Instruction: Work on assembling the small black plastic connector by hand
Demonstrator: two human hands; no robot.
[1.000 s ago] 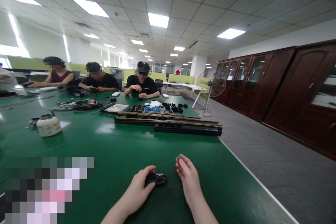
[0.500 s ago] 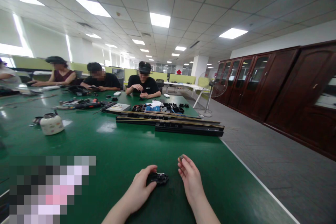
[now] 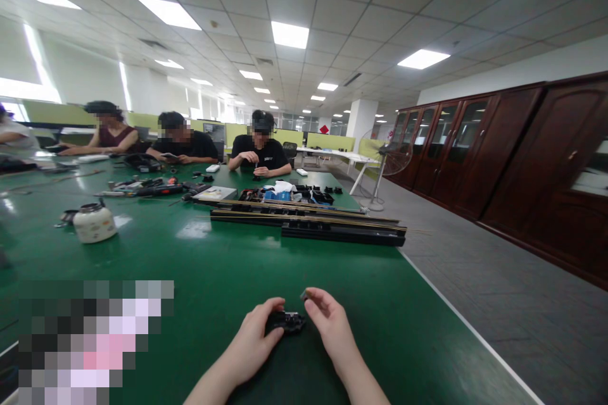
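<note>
My left hand (image 3: 256, 335) is closed around the left end of a small black part (image 3: 293, 321), which lies on the green table (image 3: 228, 272). The black part has an uneven, hollowed top with some metallic bits; its exact kind does not show. Just right of it, my right hand (image 3: 329, 316) pinches a tiny greyish piece (image 3: 304, 295) between thumb and fingertips. That piece is held above and beside the right end of the black part, apart from it. The left end of the black part is hidden by my fingers.
Long black rails (image 3: 342, 233) with thin brass-coloured rods lie across the table ahead. A white jar (image 3: 95, 224) stands to the left. Beyond are tools (image 3: 156, 188) and black bins (image 3: 318, 196). A person (image 3: 261, 152) sits opposite, others further left. The table's right edge borders the floor.
My right hand has moved left with the tiny piece, closer to the black part, and turned inward. My left hand and the black part have stayed in place.
</note>
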